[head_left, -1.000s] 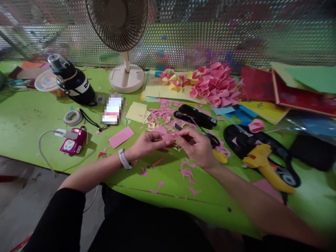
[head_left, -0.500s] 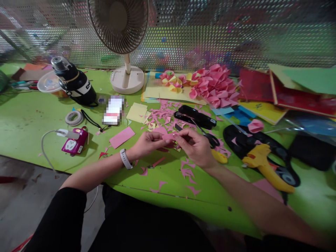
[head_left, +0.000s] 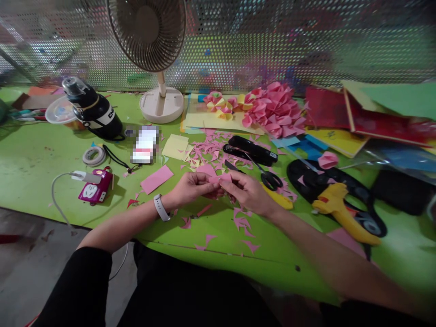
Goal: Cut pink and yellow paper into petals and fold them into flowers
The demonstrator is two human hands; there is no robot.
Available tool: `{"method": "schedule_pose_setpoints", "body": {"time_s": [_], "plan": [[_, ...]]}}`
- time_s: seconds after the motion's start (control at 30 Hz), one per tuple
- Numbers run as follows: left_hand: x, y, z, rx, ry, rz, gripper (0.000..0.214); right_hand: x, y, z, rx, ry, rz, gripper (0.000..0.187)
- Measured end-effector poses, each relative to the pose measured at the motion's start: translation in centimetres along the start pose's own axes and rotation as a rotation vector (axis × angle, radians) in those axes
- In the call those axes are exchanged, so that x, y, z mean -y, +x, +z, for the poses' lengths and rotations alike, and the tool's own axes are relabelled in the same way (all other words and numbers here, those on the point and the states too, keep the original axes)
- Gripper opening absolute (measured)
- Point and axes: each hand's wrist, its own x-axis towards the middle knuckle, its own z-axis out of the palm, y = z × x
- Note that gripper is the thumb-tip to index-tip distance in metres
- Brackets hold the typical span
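Observation:
Between my two hands is a small piece of pink paper (head_left: 222, 178), pinched at both sides. My left hand (head_left: 194, 187), with a pale watch strap at the wrist, grips its left part between thumb and fingers. On the other side my right hand (head_left: 250, 193) closes on the right part, thumb on top. Pink paper scraps (head_left: 211, 147) lie just beyond the fingers, with black scissors (head_left: 271, 180) and a black stapler (head_left: 252, 151) to the right. A flat pink paper rectangle (head_left: 157, 179) rests left of my left hand.
Folded pink paper flowers (head_left: 277, 111) are heaped at the back. A yellow glue gun (head_left: 344, 211) lies at the right. A fan (head_left: 162, 105), black bottle (head_left: 98, 116), phone (head_left: 146, 144), tape roll (head_left: 94, 156) and purple power socket (head_left: 96, 187) stand or lie on the left side.
My right hand has shifted slightly left and turned so its thumb presses over the pink paper, closer to my left hand. The whole view has moved a little.

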Motion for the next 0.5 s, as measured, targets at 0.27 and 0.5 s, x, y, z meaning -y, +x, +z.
{"method": "schedule_pose_setpoints", "body": {"time_s": [0.27,0.5], "plan": [[-1.2,0.1,-1.1,0.077,0.019,-0.062,0.038,0.3,0.1,-1.2,0.112,0.128,0.025,0.035],[-1.8,-0.3,-1.0,0.157,0.106,-0.104,0.036,0.8,-0.3,-0.8,0.126,0.075,-0.019,0.03]]}}
